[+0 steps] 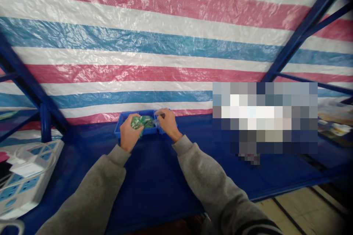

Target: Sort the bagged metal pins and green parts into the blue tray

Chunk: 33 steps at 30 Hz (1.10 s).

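My left hand (pixel 129 132) is closed around a green packet with a shiny clear wrapper (pixel 136 122), held over the left side of a blue plastic bin (pixel 150 130). More green packets (pixel 148 121) show in that bin, just right of the fingers. My right hand (pixel 168 120) is over a second blue bin (pixel 161 130), which stands against the first one. Its thumb and fingers are pinched together. Something small and partly see-through is at the fingertips, too blurred to name. The hand hides most of the second bin's inside.
Both bins stand on a dark blue shelf (pixel 154 176) before a striped plastic sheet (pixel 165 47). A white power strip (pixel 41 187) with cables lies at left. Blue metal posts (pixel 300 33) rise at the sides. A pixelated patch hides part of the shelf at right.
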{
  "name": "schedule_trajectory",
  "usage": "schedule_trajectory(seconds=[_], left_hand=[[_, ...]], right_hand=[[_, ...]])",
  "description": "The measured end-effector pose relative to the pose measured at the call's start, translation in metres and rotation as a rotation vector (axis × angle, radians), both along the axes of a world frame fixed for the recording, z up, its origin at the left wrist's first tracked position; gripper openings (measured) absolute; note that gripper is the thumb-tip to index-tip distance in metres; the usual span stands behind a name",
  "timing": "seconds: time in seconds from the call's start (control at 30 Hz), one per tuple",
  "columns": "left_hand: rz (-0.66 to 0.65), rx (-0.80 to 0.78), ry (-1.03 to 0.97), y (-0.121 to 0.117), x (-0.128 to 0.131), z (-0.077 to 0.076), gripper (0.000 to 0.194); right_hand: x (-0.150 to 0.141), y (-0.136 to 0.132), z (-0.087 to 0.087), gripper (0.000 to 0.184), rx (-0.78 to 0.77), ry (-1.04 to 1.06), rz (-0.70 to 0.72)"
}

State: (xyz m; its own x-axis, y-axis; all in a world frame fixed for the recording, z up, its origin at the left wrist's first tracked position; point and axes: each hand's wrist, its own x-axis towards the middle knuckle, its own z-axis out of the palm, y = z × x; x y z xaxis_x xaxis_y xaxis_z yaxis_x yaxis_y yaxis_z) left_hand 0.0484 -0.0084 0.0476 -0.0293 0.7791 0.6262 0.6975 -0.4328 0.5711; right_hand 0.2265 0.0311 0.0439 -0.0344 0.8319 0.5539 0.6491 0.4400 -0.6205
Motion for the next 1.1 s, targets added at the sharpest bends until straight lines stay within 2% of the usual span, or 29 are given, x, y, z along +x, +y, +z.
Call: schedule_trajectory(seconds=[0.1,0.2,0.33,0.43,0.53,0.67,0.8,0.93,1.1], left_hand=[[0.058,-0.102,-0.057,-0.018,-0.011,-0.021,0.03],[0.011,-0.167,-0.039,-0.022,-0.016,-0.041,0.035],[-0.059,-0.14,0.004,-0.019,-0.016,-0.055,0.046],[-0.106,-0.079,0.093,-0.024,-0.018,-0.059,0.047],[-0.141,-0.065,0.221,-0.034,-0.023,-0.06,0.056],[-0.198,-0.093,0.486,-0.048,-0.032,-0.063,0.065],[-0.276,-0.055,0.704,-0.047,-0.04,-0.073,0.06],[-0.314,-0.019,0.765,-0.04,-0.044,-0.077,0.055],[-0.182,0.06,0.79,-0.045,-0.043,-0.062,0.048]], right_hand=[[-0.01,-0.026,-0.018,0.029,-0.046,0.092,0.072],[-0.019,-0.042,-0.042,0.027,-0.113,0.158,0.066],[-0.025,-0.053,-0.06,0.031,-0.067,0.161,0.096],[-0.02,-0.064,-0.064,0.037,-0.058,0.079,0.142],[-0.01,-0.081,-0.066,0.052,-0.098,-0.07,0.152],[0.002,-0.099,-0.072,0.066,-0.119,-0.309,0.198],[0.003,-0.102,-0.08,0.068,-0.094,-0.463,0.229],[0.0,-0.096,-0.083,0.067,-0.063,-0.497,0.249],[0.005,-0.096,-0.07,0.065,0.036,-0.411,0.244]])
